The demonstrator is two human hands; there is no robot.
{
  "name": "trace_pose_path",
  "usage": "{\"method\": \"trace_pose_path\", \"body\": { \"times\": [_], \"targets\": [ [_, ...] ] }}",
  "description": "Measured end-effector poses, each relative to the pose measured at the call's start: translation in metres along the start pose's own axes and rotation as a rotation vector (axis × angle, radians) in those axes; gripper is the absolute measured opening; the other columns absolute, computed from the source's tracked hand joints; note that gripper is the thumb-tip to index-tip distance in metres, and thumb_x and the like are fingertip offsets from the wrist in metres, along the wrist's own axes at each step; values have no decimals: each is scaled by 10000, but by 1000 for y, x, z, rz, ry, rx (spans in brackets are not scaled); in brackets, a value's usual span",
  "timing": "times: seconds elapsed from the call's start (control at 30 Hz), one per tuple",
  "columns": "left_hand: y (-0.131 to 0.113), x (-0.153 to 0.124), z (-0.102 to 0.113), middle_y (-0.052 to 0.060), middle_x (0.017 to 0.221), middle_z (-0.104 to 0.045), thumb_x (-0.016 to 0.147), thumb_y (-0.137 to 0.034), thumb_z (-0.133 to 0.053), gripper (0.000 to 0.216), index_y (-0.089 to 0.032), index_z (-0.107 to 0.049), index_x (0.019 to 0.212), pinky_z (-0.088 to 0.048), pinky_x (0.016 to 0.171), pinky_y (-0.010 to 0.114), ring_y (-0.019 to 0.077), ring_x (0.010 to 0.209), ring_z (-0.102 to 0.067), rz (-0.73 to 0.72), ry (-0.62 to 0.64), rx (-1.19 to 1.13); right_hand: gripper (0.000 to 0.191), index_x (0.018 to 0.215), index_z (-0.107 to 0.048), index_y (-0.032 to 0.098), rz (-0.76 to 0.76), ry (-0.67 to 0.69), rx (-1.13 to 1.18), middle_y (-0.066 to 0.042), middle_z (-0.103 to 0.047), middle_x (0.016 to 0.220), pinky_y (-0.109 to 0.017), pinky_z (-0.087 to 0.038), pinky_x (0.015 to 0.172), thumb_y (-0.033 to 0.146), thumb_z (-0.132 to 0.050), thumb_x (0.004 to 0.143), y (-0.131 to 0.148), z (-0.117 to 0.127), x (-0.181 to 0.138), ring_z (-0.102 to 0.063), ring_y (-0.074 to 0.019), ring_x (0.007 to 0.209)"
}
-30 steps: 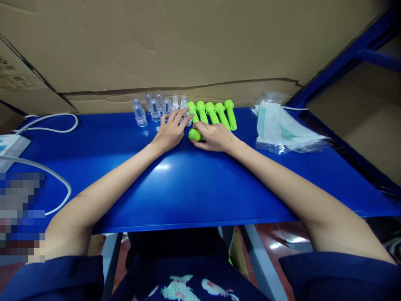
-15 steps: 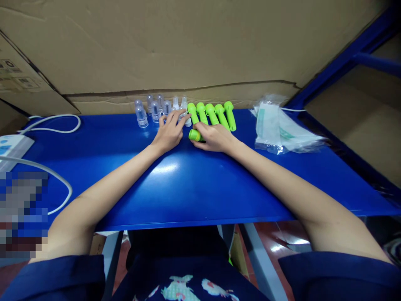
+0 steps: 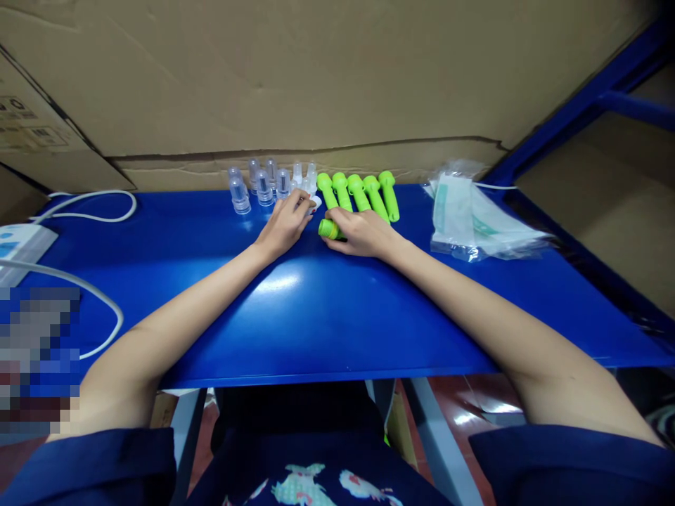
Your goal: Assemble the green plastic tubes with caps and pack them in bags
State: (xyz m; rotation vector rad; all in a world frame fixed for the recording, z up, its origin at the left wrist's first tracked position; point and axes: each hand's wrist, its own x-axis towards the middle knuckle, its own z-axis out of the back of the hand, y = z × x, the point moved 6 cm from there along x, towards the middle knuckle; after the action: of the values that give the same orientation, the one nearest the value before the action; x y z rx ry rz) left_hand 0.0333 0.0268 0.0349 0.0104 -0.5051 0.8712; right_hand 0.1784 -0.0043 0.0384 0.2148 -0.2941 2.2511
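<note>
A green tube (image 3: pixel 328 228) is gripped in the right hand (image 3: pixel 363 232); a small white piece (image 3: pixel 316 203) is met by the left hand (image 3: pixel 285 223).
The tube is wrapped by curled right fingers, while the left fingers are bunched; whether the white piece is pinched or merely touched cannot be told. The closely set green torches (image 3: pixel 357 190) just beyond could be knocked out of line if brushed by the right knuckles. The tube's bared end, pointed toward the left hand, is lime green and ridged. Clear caps (image 3: pixel 263 186) are grouped past the left hand on the blue table (image 3: pixel 316 316).
</note>
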Motion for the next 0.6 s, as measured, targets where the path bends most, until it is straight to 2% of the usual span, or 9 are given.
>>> {"method": "trace_pose_path", "body": {
  "times": [0.23, 0.43, 0.6],
  "targets": [
    [1, -1, 2, 174, 1373, -630, 1001, -221, -536, 328, -129, -609, 1307, -434, 1044, 461, 326, 1296, -601, 68, 6, 47, 399, 1218, -599, 81, 3, 2, -1, -197, -738, 1175, -337, -362, 608, 398, -480, 1006, 0, 0, 0, -717, -312, 921],
    [7, -2, -3, 147, 1337, -666, 1021, -211, -484, 289, -143, -627, 1263, -377, 1094, 484, 304, 1292, -608, 150, 50, -19, 387, 1212, -596, 86, 2, 6, -18, -190, -743, 1174, -334, -363, 602, 394, -490, 1004, 0, 1, -1, -720, -310, 941],
    [8, -3, 0, 135, 1280, -705, 1015, -246, -508, 250, -160, -648, 1204, -389, 1084, 461, 282, 1224, -642, 144, -17, -82, 386, 1212, -596, 92, -4, 6, -14, -190, -745, 1168, -332, -358, 598, 397, -488, 1001, 0, 1, -1, -717, -307, 930]
  ]
}}
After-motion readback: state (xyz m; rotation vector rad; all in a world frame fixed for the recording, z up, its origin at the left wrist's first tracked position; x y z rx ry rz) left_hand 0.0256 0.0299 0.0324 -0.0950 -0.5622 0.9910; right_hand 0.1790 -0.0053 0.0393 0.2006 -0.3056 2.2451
